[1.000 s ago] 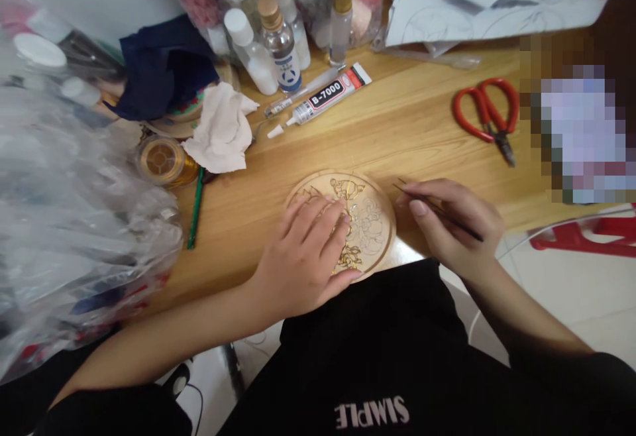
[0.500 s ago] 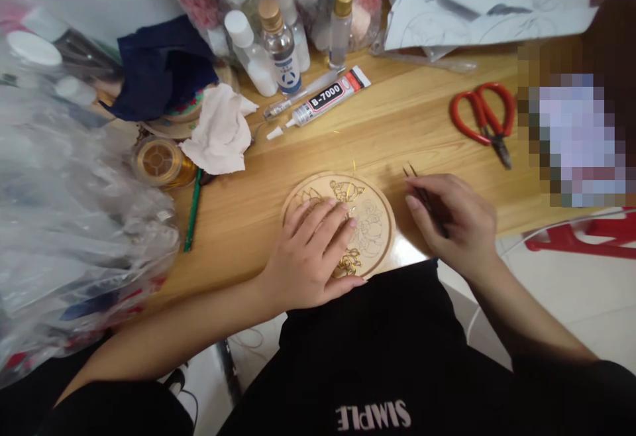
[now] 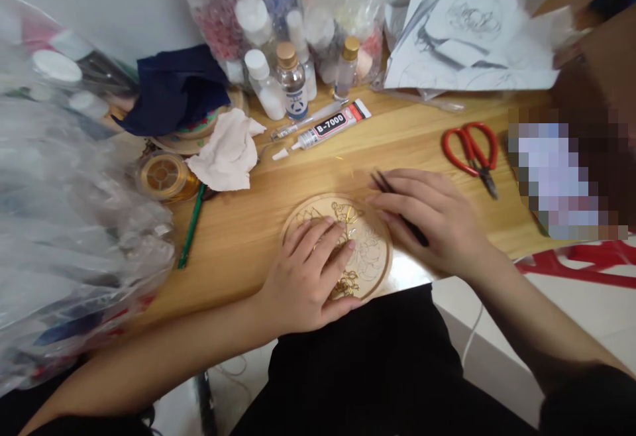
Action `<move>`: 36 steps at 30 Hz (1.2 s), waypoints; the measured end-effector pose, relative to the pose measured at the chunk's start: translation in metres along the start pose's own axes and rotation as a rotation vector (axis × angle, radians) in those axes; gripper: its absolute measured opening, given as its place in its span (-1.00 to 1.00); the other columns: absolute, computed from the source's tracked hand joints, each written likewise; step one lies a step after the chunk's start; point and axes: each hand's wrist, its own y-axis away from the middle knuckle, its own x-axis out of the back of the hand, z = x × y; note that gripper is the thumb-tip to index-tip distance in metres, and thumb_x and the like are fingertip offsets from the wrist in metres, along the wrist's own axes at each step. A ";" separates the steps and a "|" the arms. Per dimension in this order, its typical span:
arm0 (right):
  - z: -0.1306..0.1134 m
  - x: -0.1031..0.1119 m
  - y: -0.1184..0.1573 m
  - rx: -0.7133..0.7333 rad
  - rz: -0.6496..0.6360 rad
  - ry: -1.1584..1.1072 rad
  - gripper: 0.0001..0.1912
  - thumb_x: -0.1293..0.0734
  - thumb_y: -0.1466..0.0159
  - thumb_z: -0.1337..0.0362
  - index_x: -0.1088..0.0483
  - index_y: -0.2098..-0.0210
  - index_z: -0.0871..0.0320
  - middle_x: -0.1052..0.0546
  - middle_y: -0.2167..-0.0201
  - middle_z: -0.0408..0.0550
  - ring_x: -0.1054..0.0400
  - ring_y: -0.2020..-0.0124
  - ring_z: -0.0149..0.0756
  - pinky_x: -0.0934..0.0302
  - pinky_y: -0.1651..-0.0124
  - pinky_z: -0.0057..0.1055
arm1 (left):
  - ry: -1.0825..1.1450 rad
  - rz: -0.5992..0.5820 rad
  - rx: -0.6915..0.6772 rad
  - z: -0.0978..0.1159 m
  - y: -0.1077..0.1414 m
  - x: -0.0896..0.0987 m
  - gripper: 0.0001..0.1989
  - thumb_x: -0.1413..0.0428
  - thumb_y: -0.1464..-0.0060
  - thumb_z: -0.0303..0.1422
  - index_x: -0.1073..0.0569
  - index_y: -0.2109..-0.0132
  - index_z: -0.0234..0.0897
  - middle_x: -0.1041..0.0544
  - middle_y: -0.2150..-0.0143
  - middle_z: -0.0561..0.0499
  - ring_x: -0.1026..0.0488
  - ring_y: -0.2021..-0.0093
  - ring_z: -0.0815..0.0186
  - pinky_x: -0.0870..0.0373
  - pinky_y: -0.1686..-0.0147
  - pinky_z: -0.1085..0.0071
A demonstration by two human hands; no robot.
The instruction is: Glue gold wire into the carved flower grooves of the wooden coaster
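My left hand point(image 3: 311, 270) lies flat with fingers spread on a round wooden board point(image 3: 380, 277) at the desk's front edge. Line drawings cover the board, and gold wire point(image 3: 346, 285) follows some of the lines; my fingers hide its left middle part. Dark tweezers point(image 3: 400, 209) are held in my right hand point(image 3: 437, 217), just off the board's right rim, with their tips pointing up and left. Whether the tips grip anything is too blurred to tell. A thin gold wire piece point(image 3: 352, 214) shows near the board's top.
Behind the board lie a B-7000 glue tube point(image 3: 332, 124) and small bottles point(image 3: 293, 81). Red-handled cutters point(image 3: 471, 151) rest at right. On the left are a wire spool point(image 3: 166, 176), a green pencil point(image 3: 192, 225), a crumpled white cloth point(image 3: 229, 151) and plastic bags point(image 3: 84, 224).
My right hand has moved left with the tweezers, closer to the board. My left hand stays on the board. The camera view has tilted up slightly.
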 end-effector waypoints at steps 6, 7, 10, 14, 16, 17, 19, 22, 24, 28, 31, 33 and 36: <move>0.012 -0.007 -0.022 0.101 -0.213 -0.042 -0.80 -0.23 -0.36 0.34 -0.46 0.10 0.15 -0.59 0.07 0.03 -0.37 -0.09 -0.10 -0.31 0.01 -0.20 | 0.034 0.002 0.011 0.000 0.000 -0.001 -0.40 -0.06 -0.19 -0.03 -0.43 -0.10 -0.52 -0.41 -0.16 -0.41 -0.26 -0.23 -0.15 -0.26 -0.16 -0.16; 0.013 -0.008 -0.023 0.093 -0.231 -0.052 -0.81 -0.22 -0.37 0.33 -0.47 0.12 0.15 -0.59 0.11 0.03 -0.38 -0.06 -0.11 -0.30 0.04 -0.21 | 0.035 0.003 0.010 -0.001 0.000 -0.001 -0.40 -0.06 -0.18 -0.03 -0.43 -0.10 -0.51 -0.42 -0.16 -0.41 -0.26 -0.23 -0.15 -0.27 -0.16 -0.16; 0.017 -0.009 -0.028 0.082 -0.277 -0.051 -0.78 -0.19 -0.39 0.31 -0.47 0.15 0.15 -0.58 0.20 0.02 -0.37 0.03 -0.14 -0.27 0.09 -0.24 | 0.015 0.001 -0.002 -0.001 -0.001 -0.001 -0.41 -0.07 -0.18 -0.03 -0.44 -0.08 -0.51 -0.43 -0.15 -0.39 -0.28 -0.22 -0.15 -0.30 -0.14 -0.15; 0.019 -0.006 -0.036 0.115 -0.334 0.000 -0.74 -0.15 -0.42 0.26 -0.47 0.16 0.15 -0.54 0.24 0.01 -0.35 0.09 -0.17 -0.24 0.10 -0.25 | -0.003 0.002 -0.003 -0.001 -0.002 0.000 -0.42 -0.08 -0.17 -0.04 -0.45 -0.07 -0.52 -0.44 -0.15 -0.38 -0.31 -0.21 -0.17 -0.32 -0.15 -0.13; 0.019 -0.006 -0.039 0.125 -0.366 0.015 -0.74 -0.15 -0.42 0.25 -0.46 0.18 0.14 -0.53 0.26 -0.01 -0.34 0.11 -0.18 -0.23 0.12 -0.24 | -0.001 0.005 -0.001 -0.001 -0.002 0.000 -0.42 -0.07 -0.18 -0.04 -0.45 -0.07 -0.52 -0.44 -0.14 -0.39 -0.31 -0.21 -0.17 -0.31 -0.15 -0.14; 0.020 -0.006 -0.040 0.121 -0.384 0.017 -0.74 -0.15 -0.42 0.25 -0.45 0.19 0.13 -0.52 0.27 -0.02 -0.34 0.12 -0.17 -0.23 0.13 -0.24 | 0.000 0.006 0.001 -0.001 -0.002 0.000 -0.42 -0.07 -0.18 -0.03 -0.45 -0.07 -0.52 -0.44 -0.14 -0.39 -0.31 -0.21 -0.17 -0.31 -0.14 -0.15; 0.021 -0.007 -0.040 0.107 -0.409 0.000 -0.75 -0.15 -0.41 0.23 -0.45 0.21 0.14 -0.51 0.28 -0.01 -0.35 0.14 -0.17 -0.22 0.16 -0.25 | 0.004 0.004 0.002 -0.001 -0.001 -0.001 -0.41 -0.07 -0.18 -0.03 -0.44 -0.07 -0.52 -0.44 -0.14 -0.40 -0.30 -0.21 -0.16 -0.31 -0.14 -0.15; 0.022 -0.008 -0.038 0.101 -0.412 -0.043 -0.75 -0.16 -0.41 0.22 -0.43 0.22 0.16 -0.49 0.28 0.01 -0.35 0.20 -0.19 -0.21 0.19 -0.26 | 0.005 -0.008 0.004 -0.001 -0.001 -0.001 -0.41 -0.08 -0.17 -0.03 -0.43 -0.08 -0.50 -0.43 -0.16 -0.38 -0.29 -0.22 -0.16 -0.30 -0.15 -0.15; 0.022 -0.008 -0.036 0.099 -0.401 -0.057 -0.76 -0.16 -0.41 0.22 -0.42 0.22 0.16 -0.49 0.27 0.00 -0.35 0.21 -0.19 -0.21 0.19 -0.27 | 0.003 -0.011 0.002 -0.001 -0.002 0.000 -0.41 -0.10 -0.15 -0.04 -0.44 -0.08 -0.51 -0.43 -0.15 -0.38 -0.29 -0.22 -0.17 -0.30 -0.17 -0.14; 0.020 -0.006 -0.032 0.083 -0.415 -0.048 -0.75 -0.13 -0.42 0.23 -0.40 0.23 0.15 -0.49 0.29 -0.01 -0.35 0.25 -0.21 -0.20 0.19 -0.25 | 0.001 -0.015 0.000 -0.001 -0.002 0.000 -0.40 -0.11 -0.15 -0.03 -0.44 -0.07 -0.53 -0.44 -0.15 -0.39 -0.30 -0.22 -0.18 -0.30 -0.16 -0.14; 0.017 -0.003 -0.028 0.069 -0.406 -0.021 -0.76 -0.13 -0.42 0.25 -0.40 0.23 0.15 -0.50 0.31 -0.02 -0.35 0.28 -0.22 -0.16 0.23 -0.26 | -0.010 -0.019 -0.003 -0.001 -0.002 0.001 -0.40 -0.10 -0.16 -0.02 -0.44 -0.08 -0.52 -0.44 -0.15 -0.37 -0.30 -0.22 -0.17 -0.30 -0.16 -0.14; 0.015 -0.001 -0.025 0.062 -0.377 -0.014 -0.78 -0.15 -0.41 0.27 -0.40 0.24 0.16 -0.49 0.33 -0.03 -0.35 0.29 -0.23 -0.13 0.26 -0.27 | -0.020 -0.022 -0.007 -0.001 -0.002 0.001 -0.41 -0.09 -0.17 -0.03 -0.44 -0.08 -0.52 -0.45 -0.15 -0.35 -0.30 -0.22 -0.17 -0.31 -0.16 -0.13; 0.012 0.001 -0.020 0.045 -0.347 0.000 -0.80 -0.17 -0.40 0.29 -0.39 0.28 0.16 -0.47 0.38 -0.05 -0.33 0.32 -0.24 -0.09 0.27 -0.28 | -0.023 -0.015 -0.007 0.000 -0.002 0.001 -0.41 -0.09 -0.17 -0.03 -0.44 -0.08 -0.53 -0.45 -0.15 -0.35 -0.31 -0.21 -0.17 -0.32 -0.16 -0.12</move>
